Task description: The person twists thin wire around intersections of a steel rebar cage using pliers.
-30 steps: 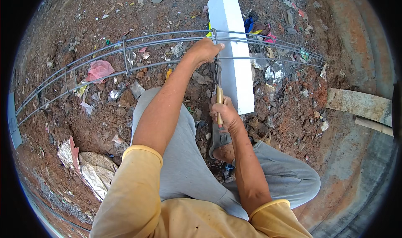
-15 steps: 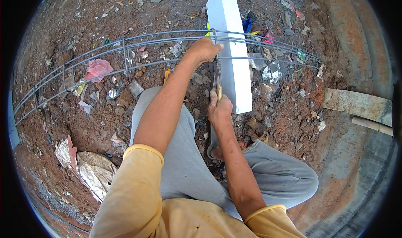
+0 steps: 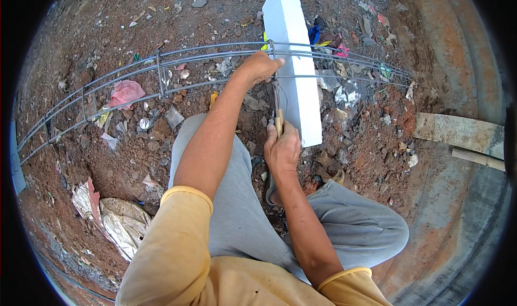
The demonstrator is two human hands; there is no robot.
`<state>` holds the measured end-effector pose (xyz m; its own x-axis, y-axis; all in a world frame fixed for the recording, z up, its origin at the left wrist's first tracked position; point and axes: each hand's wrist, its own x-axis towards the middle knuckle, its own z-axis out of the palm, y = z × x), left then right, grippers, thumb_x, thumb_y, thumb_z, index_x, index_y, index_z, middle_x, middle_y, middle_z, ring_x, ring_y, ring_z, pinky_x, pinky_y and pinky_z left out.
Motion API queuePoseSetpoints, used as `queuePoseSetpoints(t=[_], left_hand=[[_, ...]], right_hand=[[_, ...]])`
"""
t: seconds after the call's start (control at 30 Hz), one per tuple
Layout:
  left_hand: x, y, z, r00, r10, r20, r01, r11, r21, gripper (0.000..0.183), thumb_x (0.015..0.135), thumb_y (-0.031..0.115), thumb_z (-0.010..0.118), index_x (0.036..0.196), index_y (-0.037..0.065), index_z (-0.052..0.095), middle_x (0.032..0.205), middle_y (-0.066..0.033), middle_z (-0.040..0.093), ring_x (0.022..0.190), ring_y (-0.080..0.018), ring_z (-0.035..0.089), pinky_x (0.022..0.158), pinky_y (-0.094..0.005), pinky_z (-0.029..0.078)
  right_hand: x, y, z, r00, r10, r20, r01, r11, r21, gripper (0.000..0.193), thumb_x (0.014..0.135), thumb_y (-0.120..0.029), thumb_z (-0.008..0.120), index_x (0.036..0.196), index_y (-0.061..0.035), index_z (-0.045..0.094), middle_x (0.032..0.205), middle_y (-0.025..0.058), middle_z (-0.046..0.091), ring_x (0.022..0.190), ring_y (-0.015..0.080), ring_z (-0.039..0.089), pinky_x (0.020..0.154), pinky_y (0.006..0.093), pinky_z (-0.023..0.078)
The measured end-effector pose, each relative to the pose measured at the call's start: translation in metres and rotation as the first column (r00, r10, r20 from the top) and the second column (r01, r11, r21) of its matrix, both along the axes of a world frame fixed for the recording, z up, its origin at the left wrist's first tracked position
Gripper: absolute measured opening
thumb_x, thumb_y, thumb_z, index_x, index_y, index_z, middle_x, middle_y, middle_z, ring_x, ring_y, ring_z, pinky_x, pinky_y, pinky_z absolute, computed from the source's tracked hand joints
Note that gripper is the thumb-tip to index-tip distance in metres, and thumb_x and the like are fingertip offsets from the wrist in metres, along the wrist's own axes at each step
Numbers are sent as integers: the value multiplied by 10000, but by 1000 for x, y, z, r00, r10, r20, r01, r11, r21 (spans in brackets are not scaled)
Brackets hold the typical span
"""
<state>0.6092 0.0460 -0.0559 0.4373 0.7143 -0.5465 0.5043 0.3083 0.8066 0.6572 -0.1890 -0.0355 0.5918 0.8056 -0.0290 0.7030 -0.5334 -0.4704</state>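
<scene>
A long cage of thin steel rebar [image 3: 212, 53] with square stirrups runs across in front of me, over a white rectangular block [image 3: 306, 104]. My left hand [image 3: 259, 67] is closed around the cage at the stirrup beside the block, its thumb pointing right; the exact bar in its grip is hidden. Nearer to me, my right hand [image 3: 284, 149] is wrapped around the wooden handle of a tying hook [image 3: 279, 121]. The hook's metal shaft reaches up to the bars just below my left hand. A thin tie wire [image 3: 286, 94] seems to loop beside the shaft.
Reddish soil strewn with stones and litter surrounds the cage, including a pink plastic scrap [image 3: 126, 94] and a crumpled whitish sack [image 3: 123, 223]. Boards [image 3: 458, 134] lie at right on a concrete strip [image 3: 452, 225]. My bent knees flank my right forearm.
My right hand has rolled over, its back now facing up more, and the hook's handle has turned with it. My left hand stays on the cage. The view has shifted slightly.
</scene>
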Motion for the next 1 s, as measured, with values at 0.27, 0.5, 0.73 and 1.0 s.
queuePoseSetpoints(t=[0.27, 0.5, 0.73, 1.0], left_hand=[[-2, 4, -3, 1000, -14, 19, 15, 998, -68, 732, 992, 578, 676, 1174, -131, 706, 1126, -363, 685, 861, -392, 682, 629, -503, 482], [-1, 1, -8, 1000, -7, 22, 9, 995, -96, 735, 983, 599, 670, 1188, -106, 714, 1224, -367, 678, 1140, -527, 664, 870, -660, 505], [-3, 10, 0, 999, -8, 46, 12, 996, -92, 685, 974, 567, 698, 1169, -89, 716, 1173, -280, 707, 1033, -487, 680, 892, -661, 510], [0, 14, -17, 993, 24, 118, -18, 999, -51, 676, 974, 569, 691, 1156, -81, 717, 1191, -274, 709, 989, -445, 691, 817, -609, 523]], right_hand=[[55, 5, 22, -365, -212, -906, 122, 954, -273, 397, 1036, -446, 710, 1027, -58, 630, 649, 21, 574, 441, 129, 548, 361, 288, 438], [30, 4, 16, 945, 5, -327, -32, 996, -79, 547, 876, -264, 829, 1198, 127, 621, 832, 184, 723, 692, 376, 723, 693, 515, 600], [45, 12, 36, 38, -266, -963, 85, 961, -262, 560, 1057, -540, 626, 1183, 5, 646, 720, 32, 630, 617, 165, 639, 507, 322, 528], [96, 18, 26, -164, -309, -937, -274, 927, -258, 318, 915, -268, 819, 1098, -56, 668, 600, -74, 542, 461, 39, 459, 389, 197, 331]])
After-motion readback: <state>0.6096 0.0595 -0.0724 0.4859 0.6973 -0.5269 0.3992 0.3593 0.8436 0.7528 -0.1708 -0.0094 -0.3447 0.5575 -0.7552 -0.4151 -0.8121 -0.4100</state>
